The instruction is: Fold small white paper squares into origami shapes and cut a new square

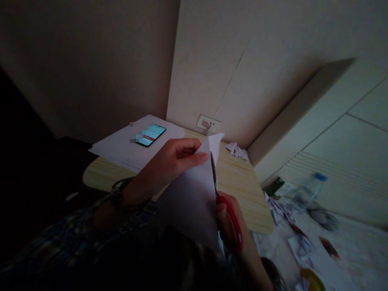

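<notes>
My left hand (176, 159) pinches the upper edge of a white sheet of paper (194, 194), held up over a small wooden table (242, 190). Red-handled scissors (230, 222) are gripped in my right hand (226, 222), lower right of the sheet. Their blades (214, 173) run up along the paper's right edge. A watch sits on my left wrist (118, 188), above a plaid sleeve.
A lit phone (150, 135) lies on white sheets (121, 147) at the table's far left corner. Folded paper scraps (238, 150) lie near a wall socket (207, 123). On the bed at right are more paper pieces (281, 210) and a plastic bottle (307, 190).
</notes>
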`<state>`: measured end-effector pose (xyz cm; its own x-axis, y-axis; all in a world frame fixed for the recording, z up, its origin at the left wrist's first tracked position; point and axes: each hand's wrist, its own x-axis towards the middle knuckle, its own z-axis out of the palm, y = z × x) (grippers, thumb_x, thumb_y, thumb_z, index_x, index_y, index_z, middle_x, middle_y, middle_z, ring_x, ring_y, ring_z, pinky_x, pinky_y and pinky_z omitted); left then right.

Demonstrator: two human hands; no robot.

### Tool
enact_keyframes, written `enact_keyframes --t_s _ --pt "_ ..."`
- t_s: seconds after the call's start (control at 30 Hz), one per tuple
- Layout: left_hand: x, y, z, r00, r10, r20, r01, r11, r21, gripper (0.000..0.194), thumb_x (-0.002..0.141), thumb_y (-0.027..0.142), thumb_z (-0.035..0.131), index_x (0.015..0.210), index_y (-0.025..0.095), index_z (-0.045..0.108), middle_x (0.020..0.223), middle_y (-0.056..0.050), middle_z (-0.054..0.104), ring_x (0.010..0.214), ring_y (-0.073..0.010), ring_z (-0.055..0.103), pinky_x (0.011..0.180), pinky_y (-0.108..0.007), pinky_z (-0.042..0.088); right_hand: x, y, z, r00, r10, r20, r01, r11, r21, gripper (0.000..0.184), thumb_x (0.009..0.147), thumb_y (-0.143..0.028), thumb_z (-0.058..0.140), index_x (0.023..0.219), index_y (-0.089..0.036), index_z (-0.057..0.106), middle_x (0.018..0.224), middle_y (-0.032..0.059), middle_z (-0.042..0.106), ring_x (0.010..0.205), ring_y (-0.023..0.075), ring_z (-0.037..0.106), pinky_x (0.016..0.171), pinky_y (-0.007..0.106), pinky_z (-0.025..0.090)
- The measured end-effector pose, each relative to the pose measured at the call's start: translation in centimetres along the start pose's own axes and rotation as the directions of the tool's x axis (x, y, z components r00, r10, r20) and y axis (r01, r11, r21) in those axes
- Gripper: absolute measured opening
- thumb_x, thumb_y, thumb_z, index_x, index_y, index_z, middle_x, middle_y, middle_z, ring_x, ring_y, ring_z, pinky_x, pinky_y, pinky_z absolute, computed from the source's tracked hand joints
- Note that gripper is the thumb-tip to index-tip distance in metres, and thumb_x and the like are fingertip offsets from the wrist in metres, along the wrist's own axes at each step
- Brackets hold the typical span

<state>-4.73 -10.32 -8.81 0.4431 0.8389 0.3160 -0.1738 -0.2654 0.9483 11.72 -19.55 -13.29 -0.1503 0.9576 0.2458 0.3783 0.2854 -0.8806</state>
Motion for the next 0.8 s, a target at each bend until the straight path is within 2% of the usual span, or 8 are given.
enact_keyframes --t_s 0.17,0.27,0.37,0.47,0.6,0.8 --pt "-0.1 -0.1 0.1 0.999 -0.044 0.01 0.045 0.997 -0.066 0.015 0.077 0.028 0.066 0.068 0.017 0.063 0.062 0.004 0.058 0.056 -0.0093 0.05 0.048 -0.019 0.033 0.1 0.1 0.4 1.0 0.014 -0.011 -0.014 1.0 0.016 0.071 0.083 -0.084 0.032 0.062 -0.019 0.053 0.055 -0.0015 0.043 0.052 0.0124 0.035 0.045 0.025 0.031" --pt "-0.2 -0.3 0.1 0.997 -0.071 0.039 0.074 0.993 -0.087 0.015 0.075 0.028 0.068 0.067 0.017 0.062 0.062 0.004 0.059 0.059 -0.0102 0.052 0.051 -0.019 0.036 0.3 -0.3 0.3 0.999 0.013 -0.039 -0.013 1.0 -0.011 0.07 0.084 -0.083 0.032 0.064 -0.02 0.056 0.058 0.0001 0.047 0.055 0.0149 0.041 0.047 0.026 0.035" --pt "-0.2 -0.3 0.2 0.992 -0.119 0.044 0.123 0.986 -0.108 0.017 0.073 0.03 0.07 0.066 0.017 0.062 0.063 0.003 0.061 0.06 -0.0113 0.053 0.052 -0.02 0.037 0.5 -0.9 0.1 0.998 0.015 -0.056 -0.019 0.998 -0.058 0.07 0.084 -0.083 0.029 0.064 -0.022 0.055 0.06 0.0011 0.05 0.058 0.0172 0.045 0.051 0.027 0.039" --pt "-0.3 -0.3 0.3 0.99 -0.138 0.036 0.141 0.984 -0.111 0.014 0.073 0.031 0.07 0.07 0.017 0.067 0.068 0.002 0.065 0.06 -0.0119 0.054 0.051 -0.021 0.037 0.6 -1.1 0.0 1.0 0.013 -0.028 -0.015 0.998 -0.066 0.068 0.085 -0.083 0.028 0.064 -0.023 0.052 0.059 0.0004 0.049 0.056 0.0167 0.043 0.051 0.027 0.039" --pt "-0.2 -0.2 0.3 0.99 -0.142 0.024 0.144 0.986 -0.082 0.017 0.073 0.032 0.069 0.066 0.017 0.064 0.065 0.002 0.062 0.061 -0.0125 0.054 0.052 -0.021 0.037 0.7 -0.9 0.0 0.999 -0.007 -0.034 0.005 0.999 -0.054 0.068 0.085 -0.083 0.028 0.061 -0.023 0.048 0.055 -0.0012 0.045 0.051 0.015 0.038 0.046 0.026 0.036" --pt "0.0 -0.1 0.2 0.996 -0.085 0.026 0.087 0.994 -0.067 0.018 0.073 0.028 0.068 0.061 0.017 0.06 0.059 0.005 0.054 0.054 -0.0089 0.045 0.048 -0.02 0.031 1.1 -0.5 0.0 0.999 0.004 -0.041 -0.006 0.999 -0.052 0.069 0.083 -0.084 0.031 0.06 -0.022 0.05 0.055 -0.0009 0.046 0.051 0.0147 0.039 0.044 0.027 0.034"
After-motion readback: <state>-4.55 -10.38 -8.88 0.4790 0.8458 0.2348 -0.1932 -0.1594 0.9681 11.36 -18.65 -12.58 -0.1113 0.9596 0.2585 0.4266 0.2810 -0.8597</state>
